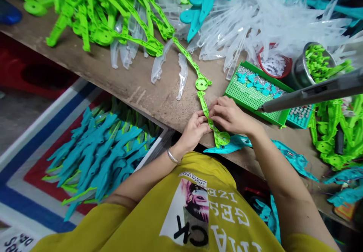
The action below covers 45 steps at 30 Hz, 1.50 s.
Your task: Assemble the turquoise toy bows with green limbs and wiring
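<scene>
A lime-green plastic part (203, 103), long and narrow with a round end, lies upright in the view at the table's front edge. My left hand (194, 128) pinches it from the left, fingers closed on its middle. From the right, my right hand (228, 112) closes its fingertips at the same part; anything small between them is hidden. Under the part's lower end rests a teal plastic shell (227, 146). Another green part (195, 64) lies just beyond, almost touching its top. Two clear plastic pieces, one of them a curved blade shape (183, 74), lie to the left.
Green parts (104, 36) and clear pieces (255, 17) are heaped at the back. A green basket (255, 106) with small teal pieces, a red basket (287, 70) and a metal cup (302, 68) stand right. An electric screwdriver (309, 93) hangs over them. A box (17, 161) holds teal assemblies.
</scene>
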Tool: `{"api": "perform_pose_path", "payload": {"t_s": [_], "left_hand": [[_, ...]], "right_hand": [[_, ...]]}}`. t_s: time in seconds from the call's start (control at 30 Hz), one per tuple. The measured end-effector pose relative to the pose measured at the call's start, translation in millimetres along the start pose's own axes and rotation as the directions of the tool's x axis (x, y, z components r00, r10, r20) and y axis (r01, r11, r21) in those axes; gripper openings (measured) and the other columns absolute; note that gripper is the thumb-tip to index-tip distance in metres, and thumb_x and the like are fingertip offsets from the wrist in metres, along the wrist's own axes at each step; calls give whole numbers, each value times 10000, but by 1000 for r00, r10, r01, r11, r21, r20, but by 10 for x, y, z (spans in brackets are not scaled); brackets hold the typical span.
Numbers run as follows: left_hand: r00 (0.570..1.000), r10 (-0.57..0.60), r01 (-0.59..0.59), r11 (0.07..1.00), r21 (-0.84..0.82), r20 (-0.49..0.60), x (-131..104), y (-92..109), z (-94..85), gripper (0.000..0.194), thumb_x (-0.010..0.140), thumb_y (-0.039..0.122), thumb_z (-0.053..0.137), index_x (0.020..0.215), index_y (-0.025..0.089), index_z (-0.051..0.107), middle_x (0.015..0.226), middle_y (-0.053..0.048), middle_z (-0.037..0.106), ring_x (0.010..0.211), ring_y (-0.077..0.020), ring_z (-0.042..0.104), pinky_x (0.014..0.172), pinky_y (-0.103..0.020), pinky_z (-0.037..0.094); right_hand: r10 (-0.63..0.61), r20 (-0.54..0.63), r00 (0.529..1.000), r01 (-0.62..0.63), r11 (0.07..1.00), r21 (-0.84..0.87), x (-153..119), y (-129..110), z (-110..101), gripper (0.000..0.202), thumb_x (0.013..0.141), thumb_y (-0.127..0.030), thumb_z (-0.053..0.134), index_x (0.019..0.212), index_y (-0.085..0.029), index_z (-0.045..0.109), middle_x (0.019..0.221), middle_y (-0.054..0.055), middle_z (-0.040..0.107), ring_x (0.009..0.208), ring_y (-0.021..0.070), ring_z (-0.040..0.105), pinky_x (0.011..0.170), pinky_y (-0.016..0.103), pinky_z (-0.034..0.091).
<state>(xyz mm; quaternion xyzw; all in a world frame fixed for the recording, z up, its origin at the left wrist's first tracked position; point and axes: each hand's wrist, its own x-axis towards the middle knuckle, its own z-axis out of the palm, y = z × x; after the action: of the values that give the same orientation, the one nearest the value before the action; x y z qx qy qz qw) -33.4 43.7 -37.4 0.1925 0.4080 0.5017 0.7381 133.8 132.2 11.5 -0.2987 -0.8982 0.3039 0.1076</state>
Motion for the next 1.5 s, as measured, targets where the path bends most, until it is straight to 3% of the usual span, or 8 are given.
{"api": "perform_pose_path", "payload": {"t_s": [0.07, 0.13, 0.33, 0.47, 0.7, 0.93, 1.27, 1.5], "left_hand": [[1000, 3, -3, 1000, 17, -10, 23, 22, -5, 465, 721, 116, 751, 1137, 187, 555, 1050, -15, 709, 875, -117, 681, 812, -268, 540], [1000, 11, -11, 1000, 19, -27, 48, 40, -9, 414, 741, 131, 748, 1106, 178, 559, 1006, -11, 711, 856, -111, 675, 797, -259, 532], [999, 40, -38, 998, 44, -26, 104, 58, -23, 471, 723, 123, 782, 1125, 180, 542, 1008, -11, 714, 880, -108, 671, 797, -248, 516], [999, 21, -19, 998, 54, -50, 143, 48, -19, 457, 712, 123, 784, 1076, 185, 515, 1009, -14, 716, 865, -114, 681, 773, -249, 526], [993, 20, -14, 998, 55, -114, 191, 56, 38, 355, 745, 110, 722, 1001, 187, 488, 813, 52, 663, 730, -105, 676, 711, -258, 571], [996, -7, 12, 999, 47, -90, 188, 52, 36, 363, 775, 128, 751, 1009, 187, 479, 812, 39, 695, 689, -121, 715, 746, -320, 614], [999, 16, -17, 1000, -4, -44, 208, 51, 43, 370, 753, 131, 729, 1062, 193, 536, 770, 55, 669, 686, -104, 677, 677, -236, 553], [993, 56, -52, 998, 45, -99, 217, 13, 33, 320, 731, 49, 670, 1011, 167, 568, 814, 18, 687, 685, -90, 626, 634, -198, 465]], "right_hand": [[6, -11, 1000, -6, 999, 34, -5, 14, -14, 148, 986, -260, 559, 960, -195, 690, 971, 84, 692, 950, 244, 587, 898, 423, 439], [18, -31, 999, -14, 992, 122, -6, 21, -6, 127, 976, -243, 569, 973, -191, 685, 949, 73, 703, 911, 218, 610, 856, 380, 457], [155, -55, 986, -134, 950, 283, 94, 47, 93, 36, 891, -215, 679, 899, -183, 694, 834, 9, 708, 745, 138, 620, 705, 269, 455], [152, -67, 986, -129, 955, 266, 165, 16, 114, 30, 840, -150, 706, 830, -178, 703, 820, 5, 717, 753, 132, 622, 729, 264, 449], [120, -154, 981, -75, 961, 268, 161, -5, 51, 129, 922, -275, 640, 922, -169, 713, 885, 42, 703, 797, 157, 625, 765, 300, 471], [260, -158, 953, -187, 910, 370, 108, 71, -5, 128, 830, -191, 632, 926, -170, 715, 851, 34, 713, 759, 158, 642, 724, 304, 495], [136, -201, 970, -81, 962, 259, 231, -2, 48, 139, 809, -136, 585, 857, -192, 703, 822, 18, 726, 769, 156, 658, 741, 295, 490], [99, -205, 974, -44, 965, 258, 290, -20, 79, 131, 789, -128, 580, 830, -194, 684, 816, 21, 723, 766, 159, 661, 752, 300, 494]]}}
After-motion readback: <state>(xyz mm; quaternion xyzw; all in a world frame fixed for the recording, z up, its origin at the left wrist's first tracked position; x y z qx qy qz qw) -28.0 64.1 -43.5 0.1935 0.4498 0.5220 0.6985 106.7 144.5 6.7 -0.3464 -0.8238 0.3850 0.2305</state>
